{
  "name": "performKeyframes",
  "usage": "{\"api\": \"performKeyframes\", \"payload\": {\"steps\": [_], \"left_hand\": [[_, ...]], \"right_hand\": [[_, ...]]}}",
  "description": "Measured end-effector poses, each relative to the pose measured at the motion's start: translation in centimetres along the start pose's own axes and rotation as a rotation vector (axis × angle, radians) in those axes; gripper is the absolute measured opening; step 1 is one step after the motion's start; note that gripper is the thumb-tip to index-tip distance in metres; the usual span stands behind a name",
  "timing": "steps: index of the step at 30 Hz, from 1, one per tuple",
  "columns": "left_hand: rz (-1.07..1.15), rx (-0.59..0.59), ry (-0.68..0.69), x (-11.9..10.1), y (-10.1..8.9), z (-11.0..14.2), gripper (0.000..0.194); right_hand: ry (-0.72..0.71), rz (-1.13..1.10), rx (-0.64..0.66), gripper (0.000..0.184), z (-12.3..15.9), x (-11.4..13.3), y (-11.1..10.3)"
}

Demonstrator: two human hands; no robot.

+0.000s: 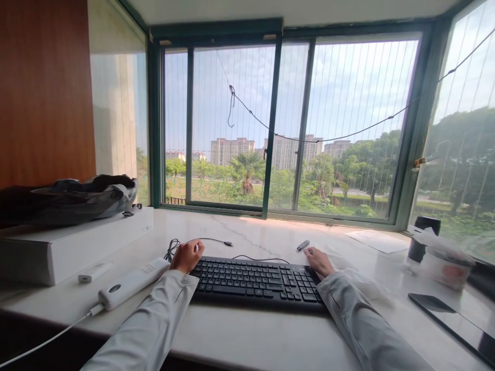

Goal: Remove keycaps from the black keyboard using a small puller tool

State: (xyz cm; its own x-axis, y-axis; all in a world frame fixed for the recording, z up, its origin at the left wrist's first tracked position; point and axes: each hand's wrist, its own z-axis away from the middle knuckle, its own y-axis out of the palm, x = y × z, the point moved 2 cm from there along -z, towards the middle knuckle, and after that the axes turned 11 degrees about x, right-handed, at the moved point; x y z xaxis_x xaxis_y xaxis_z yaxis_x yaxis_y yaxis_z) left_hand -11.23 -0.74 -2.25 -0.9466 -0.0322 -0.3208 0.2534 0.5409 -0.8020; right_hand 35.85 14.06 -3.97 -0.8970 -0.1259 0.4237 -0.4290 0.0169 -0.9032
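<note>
A black keyboard (257, 282) lies on the pale marble counter (247, 335) in front of me. My left hand (186, 256) is curled round the keyboard's far left corner, fingers closed on its edge. My right hand (317, 260) grips the far right corner the same way. Both arms are in white sleeves. The keyboard's thin black cable (216, 240) trails behind it toward the window.
A white power strip (133, 282) with a white lead lies left of the keyboard. A long white box (73, 247) with a dark bag (69, 198) on it stands at the left. A marker (303, 245), papers (377, 240), a dark cup (423, 238) and a phone (452, 322) sit right.
</note>
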Motion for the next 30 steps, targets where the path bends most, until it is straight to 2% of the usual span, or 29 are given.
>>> {"api": "performKeyframes", "payload": {"steps": [4, 9, 12, 16, 19, 21, 24, 28, 30], "left_hand": [[0.002, 0.007, -0.009, 0.0, -0.1, 0.1, 0.026], [-0.001, 0.002, -0.029, -0.4, -0.6, 0.3, 0.025], [-0.003, 0.022, -0.044, -0.6, -0.9, 0.4, 0.024], [-0.024, 0.018, -0.044, -0.6, -1.1, 0.4, 0.025], [-0.039, 0.019, -0.03, -0.7, -1.1, 0.4, 0.025], [-0.039, 0.027, -0.018, -0.8, -1.2, 0.5, 0.025], [-0.045, 0.029, -0.003, -1.2, -1.3, 0.5, 0.027], [-0.039, 0.049, 0.024, -1.7, -1.3, 0.5, 0.028], [-0.03, 0.059, 0.041, -1.7, -1.2, 0.5, 0.028]], "right_hand": [[-0.08, 0.036, 0.038, 0.038, -0.1, 0.6, 0.0], [-0.098, 0.13, -0.018, 0.036, 0.4, 0.1, -0.7], [-0.03, 0.18, -0.106, 0.038, 1.2, -0.4, -2.1], [0.142, 0.243, -0.242, 0.035, 2.1, -1.7, -4.5], [0.226, 0.295, -0.265, 0.031, 2.4, -3.1, -5.3], [0.231, 0.31, -0.249, 0.03, 2.4, -3.6, -5.1], [0.088, 0.317, -0.236, 0.031, 2.4, -2.9, -3.8], [-0.243, 0.352, -0.252, 0.032, 1.9, 0.7, -1.8], [-0.279, 0.351, -0.248, 0.033, 1.0, 2.3, -1.1]]}}
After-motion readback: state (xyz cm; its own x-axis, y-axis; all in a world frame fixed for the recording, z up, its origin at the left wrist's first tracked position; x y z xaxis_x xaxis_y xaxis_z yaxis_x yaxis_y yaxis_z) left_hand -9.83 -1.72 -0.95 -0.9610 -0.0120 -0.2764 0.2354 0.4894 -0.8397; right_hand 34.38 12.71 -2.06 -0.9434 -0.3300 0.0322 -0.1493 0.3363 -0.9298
